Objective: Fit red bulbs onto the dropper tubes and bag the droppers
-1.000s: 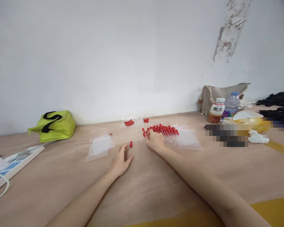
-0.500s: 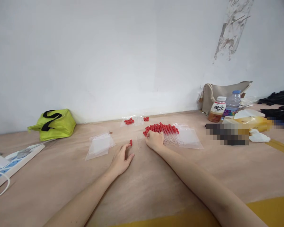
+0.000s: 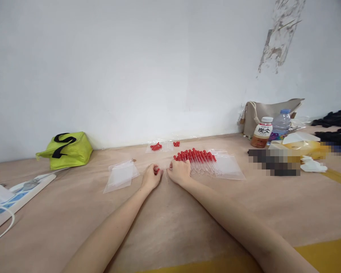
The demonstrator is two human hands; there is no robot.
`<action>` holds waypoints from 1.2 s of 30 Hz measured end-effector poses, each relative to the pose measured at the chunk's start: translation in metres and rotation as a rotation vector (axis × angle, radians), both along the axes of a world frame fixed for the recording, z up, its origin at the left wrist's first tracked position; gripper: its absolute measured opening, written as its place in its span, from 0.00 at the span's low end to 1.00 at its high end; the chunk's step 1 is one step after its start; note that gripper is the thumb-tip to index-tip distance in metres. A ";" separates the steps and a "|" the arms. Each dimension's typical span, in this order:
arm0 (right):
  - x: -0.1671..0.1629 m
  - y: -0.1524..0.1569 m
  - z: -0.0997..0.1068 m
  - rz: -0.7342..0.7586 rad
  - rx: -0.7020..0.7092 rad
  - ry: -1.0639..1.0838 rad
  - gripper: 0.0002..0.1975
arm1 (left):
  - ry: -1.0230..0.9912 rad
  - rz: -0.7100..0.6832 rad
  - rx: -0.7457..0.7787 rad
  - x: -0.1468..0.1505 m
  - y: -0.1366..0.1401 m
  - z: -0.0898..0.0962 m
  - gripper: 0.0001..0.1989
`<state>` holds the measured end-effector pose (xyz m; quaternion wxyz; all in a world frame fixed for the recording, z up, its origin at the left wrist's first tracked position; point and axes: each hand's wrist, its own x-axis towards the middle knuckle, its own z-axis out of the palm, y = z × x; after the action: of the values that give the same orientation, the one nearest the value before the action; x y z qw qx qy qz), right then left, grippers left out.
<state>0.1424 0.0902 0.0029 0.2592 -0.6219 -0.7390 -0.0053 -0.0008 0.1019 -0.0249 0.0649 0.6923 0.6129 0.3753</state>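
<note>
My left hand [image 3: 151,177] is closed around a small red rubber bulb [image 3: 158,171], only partly visible between thumb and fingers. Just to its right, my right hand [image 3: 179,171] has thumb and forefinger pinched at a thin clear tube [image 3: 167,177], mostly covered by the fingers. The hands are close together but apart. Behind my right hand lies a row of clear droppers with red bulbs [image 3: 197,154], side by side, some overlapping flat clear plastic bags [image 3: 230,168]. Loose red bulbs [image 3: 156,146] rest on a clear bag near the wall.
More clear bags [image 3: 119,175] lie left of my hands. A lime-green bag [image 3: 71,151] and a power strip [image 3: 22,199] are farther left. At the right stand a labelled bottle [image 3: 262,132], a water bottle [image 3: 281,123], a beige bag [image 3: 251,110] and a tissue pack [image 3: 301,143].
My left hand has closed on the red bulb that stood beside its fingertips. My right hand has shifted left from the dropper row to the thin tube, bringing both hands nearer each other.
</note>
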 end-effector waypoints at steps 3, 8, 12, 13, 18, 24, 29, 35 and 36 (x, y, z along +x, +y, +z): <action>-0.009 -0.002 0.002 0.013 -0.038 -0.003 0.12 | -0.015 0.029 0.012 0.000 0.004 -0.001 0.09; -0.027 -0.005 0.008 -0.042 -0.204 -0.007 0.13 | -0.026 0.042 0.100 -0.008 0.001 -0.003 0.11; -0.025 -0.011 0.010 -0.026 -0.217 -0.021 0.14 | -0.016 0.013 0.178 -0.010 -0.003 -0.002 0.11; -0.019 -0.014 0.009 -0.013 -0.209 -0.024 0.14 | -0.009 -0.007 0.188 -0.009 -0.005 -0.001 0.11; 0.042 -0.030 0.001 0.189 0.111 -0.003 0.11 | 0.051 -0.231 0.172 0.001 -0.030 0.005 0.09; 0.098 -0.054 -0.015 0.414 0.361 0.081 0.11 | 0.091 -0.482 0.102 0.010 -0.073 0.013 0.10; 0.091 -0.067 -0.018 0.504 0.370 0.106 0.09 | 0.212 -0.487 0.205 0.014 -0.081 0.015 0.09; 0.085 -0.069 -0.020 0.538 0.376 0.021 0.08 | 0.251 -0.471 0.213 0.013 -0.077 0.012 0.10; 0.085 -0.069 -0.020 0.532 0.376 0.014 0.08 | 0.251 -0.474 0.209 0.012 -0.076 0.012 0.10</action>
<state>0.2279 0.0214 -0.0175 0.3667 -0.3483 -0.8599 -0.0696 0.0115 0.0254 -0.0131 0.0030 0.8603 0.3951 0.3221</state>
